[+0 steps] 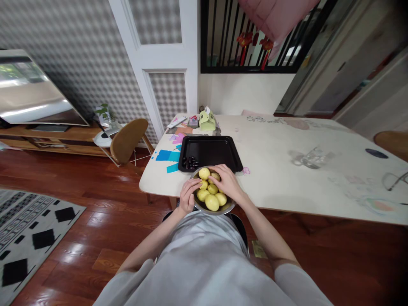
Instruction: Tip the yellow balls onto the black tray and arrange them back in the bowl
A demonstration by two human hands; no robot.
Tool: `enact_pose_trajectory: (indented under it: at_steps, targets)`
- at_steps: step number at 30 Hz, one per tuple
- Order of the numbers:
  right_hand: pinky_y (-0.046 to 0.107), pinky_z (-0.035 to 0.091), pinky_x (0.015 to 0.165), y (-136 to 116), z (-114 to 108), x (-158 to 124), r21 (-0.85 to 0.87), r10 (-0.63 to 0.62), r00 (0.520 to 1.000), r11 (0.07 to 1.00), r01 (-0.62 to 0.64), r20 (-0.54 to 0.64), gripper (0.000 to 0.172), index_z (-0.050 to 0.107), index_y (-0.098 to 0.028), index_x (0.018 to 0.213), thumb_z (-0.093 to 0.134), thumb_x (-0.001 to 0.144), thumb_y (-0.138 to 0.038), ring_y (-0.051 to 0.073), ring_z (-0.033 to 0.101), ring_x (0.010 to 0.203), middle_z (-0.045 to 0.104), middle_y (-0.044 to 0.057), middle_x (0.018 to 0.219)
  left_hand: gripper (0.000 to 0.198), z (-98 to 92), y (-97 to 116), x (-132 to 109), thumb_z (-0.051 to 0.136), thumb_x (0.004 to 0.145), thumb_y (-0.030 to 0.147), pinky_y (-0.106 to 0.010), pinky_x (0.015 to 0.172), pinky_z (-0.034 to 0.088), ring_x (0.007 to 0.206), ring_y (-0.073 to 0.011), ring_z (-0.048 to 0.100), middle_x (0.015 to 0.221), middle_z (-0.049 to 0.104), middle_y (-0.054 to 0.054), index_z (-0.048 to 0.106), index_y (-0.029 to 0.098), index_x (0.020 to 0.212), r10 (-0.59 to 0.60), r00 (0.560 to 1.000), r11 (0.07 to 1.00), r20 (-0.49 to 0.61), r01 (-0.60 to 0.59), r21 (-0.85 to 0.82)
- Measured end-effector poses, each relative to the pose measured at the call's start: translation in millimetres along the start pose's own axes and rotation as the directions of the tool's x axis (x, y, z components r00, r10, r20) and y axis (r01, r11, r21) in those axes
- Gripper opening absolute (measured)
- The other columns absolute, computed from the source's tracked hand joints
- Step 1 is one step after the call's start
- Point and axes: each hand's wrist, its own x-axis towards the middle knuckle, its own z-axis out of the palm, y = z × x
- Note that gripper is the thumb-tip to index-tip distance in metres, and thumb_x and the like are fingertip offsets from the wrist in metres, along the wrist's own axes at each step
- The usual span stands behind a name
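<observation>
A metal bowl (228, 209) heaped with several yellow oval pieces, potatoes or lemon-like fruit (212, 202), sits at the table's near edge, close to my body. My left hand (188, 194) lies over the bowl's left rim, its fingers stretched out and the tips touching a yellow piece (203, 185). From the right, my right hand (225, 182) reaches over the rim, fingers and thumb around another yellow piece (214, 177) that they partly hide. Just beyond the bowl is a black baking tray (210, 146), with several small dark, glossy fruits (190, 162) in its near left corner.
A green tissue box (207, 121) and a white remote (177, 122) lie at the table's far left. To the right, a clear glass (314, 158) rests on the white table (267, 178). A wooden chair (130, 142) stands at the left; a pink balloon (277, 17) hangs above.
</observation>
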Motion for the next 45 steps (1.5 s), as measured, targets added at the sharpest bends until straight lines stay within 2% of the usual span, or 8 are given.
enact_pose_trajectory:
  at_steps: [4, 9, 12, 16, 23, 28, 38, 45]
  targets:
    - [0.052, 0.054, 0.102, 1.7, -9.8, -13.9, -0.004, 0.017, 1.0, 1.0, -0.017, -0.015, 0.03, 0.071, -0.026, 0.127, 0.055, 0.104, -0.036, 0.031, 0.064, 0.113, 0.074, 0.011, 0.12, 0.05, -9.7, 6.9, 8.7, 0.035, 0.111, 0.04, -0.056, 0.115, 0.048, 0.14, -0.0321, 0.057, 0.151, 0.059, -0.019, 0.055, 0.02, 0.152, -0.093, 0.991, 0.995, 0.097, 0.095, -0.021]
    - [0.053, 0.053, 0.107, 2.9, -17.7, -40.8, 0.051, 0.03, 0.997, 0.998, -0.026, -0.074, 0.029, 0.07, -0.026, 0.126, 0.055, 0.105, -0.037, 0.03, 0.064, 0.121, 0.073, 0.01, 0.126, 0.062, -19.6, 10.4, 30.4, 0.044, 0.109, 0.043, -0.059, 0.125, 0.038, 0.155, -0.0354, 0.041, 0.168, 0.041, -0.02, 0.035, 0.02, 0.165, -0.165, 0.954, 0.982, 0.25, 0.183, -0.05]
    - [0.055, 0.052, 0.112, 5.8, -16.5, -56.9, 0.094, 0.06, 0.989, 0.995, -0.047, -0.137, 0.029, 0.07, -0.026, 0.128, 0.055, 0.105, -0.036, 0.03, 0.064, 0.126, 0.073, 0.01, 0.13, 0.06, -21.3, 9.8, 36.9, 0.043, 0.11, 0.039, -0.058, 0.127, 0.036, 0.155, -0.034, 0.041, 0.168, 0.042, -0.018, 0.034, 0.022, 0.166, -0.165, 0.932, 0.98, 0.322, 0.192, -0.054]
    - [0.056, 0.05, 0.117, 11.9, -8.8, -70.7, 0.172, 0.1, 0.971, 0.983, -0.063, -0.215, 0.031, 0.07, -0.027, 0.13, 0.054, 0.106, -0.036, 0.028, 0.062, 0.133, 0.073, 0.01, 0.133, 0.058, -21.0, 7.0, 38.7, 0.041, 0.111, 0.037, -0.057, 0.127, 0.036, 0.155, -0.0332, 0.042, 0.167, 0.044, -0.016, 0.034, 0.023, 0.167, -0.155, 0.925, 0.98, 0.347, 0.189, -0.067]
    - [0.058, 0.047, 0.12, 21.2, 6.7, -73.5, 0.254, 0.147, 0.932, 0.965, -0.063, -0.33, 0.038, 0.069, -0.025, 0.133, 0.042, 0.109, -0.038, 0.028, 0.058, 0.141, 0.073, 0.011, 0.136, 0.057, -18.1, -5.6, 48.4, 0.039, 0.111, 0.038, -0.056, 0.128, 0.035, 0.155, -0.0322, 0.042, 0.168, 0.043, -0.015, 0.035, 0.024, 0.167, -0.141, 0.909, 0.971, 0.393, 0.205, -0.126]
    - [0.057, 0.047, 0.121, 26.5, 4.8, -73.6, 0.253, 0.101, 0.96, 0.967, -0.033, -0.261, 0.042, 0.068, -0.026, 0.139, 0.041, 0.11, -0.041, 0.029, 0.053, 0.147, 0.07, 0.01, 0.143, 0.06, -20.0, -6.8, 53.3, 0.042, 0.11, 0.037, -0.057, 0.13, 0.033, 0.156, -0.0326, 0.04, 0.17, 0.04, -0.013, 0.03, 0.027, 0.168, -0.154, 0.875, 0.972, 0.459, 0.219, -0.09]
    - [0.059, 0.045, 0.123, 27.2, 0.5, -73.6, 0.214, 0.078, 0.977, 0.976, -0.035, -0.196, 0.042, 0.068, -0.028, 0.14, 0.041, 0.111, -0.04, 0.029, 0.048, 0.151, 0.071, 0.007, 0.142, 0.058, -21.9, -4.1, 50.3, 0.038, 0.11, 0.028, -0.057, 0.132, 0.029, 0.159, -0.0312, 0.035, 0.171, 0.039, -0.012, 0.03, 0.028, 0.168, -0.171, 0.864, 0.972, 0.474, 0.226, -0.061]
    - [0.058, 0.046, 0.121, 24.6, -1.7, -72.4, 0.188, 0.071, 0.981, 0.982, -0.036, -0.181, 0.041, 0.067, -0.029, 0.142, 0.044, 0.11, -0.04, 0.029, 0.051, 0.15, 0.07, 0.005, 0.144, 0.067, -27.2, -3.2, 58.9, 0.045, 0.107, 0.026, -0.057, 0.131, 0.031, 0.157, -0.0325, 0.037, 0.172, 0.036, -0.013, 0.023, 0.029, 0.17, -0.194, 0.81, 0.974, 0.554, 0.227, 0.011]
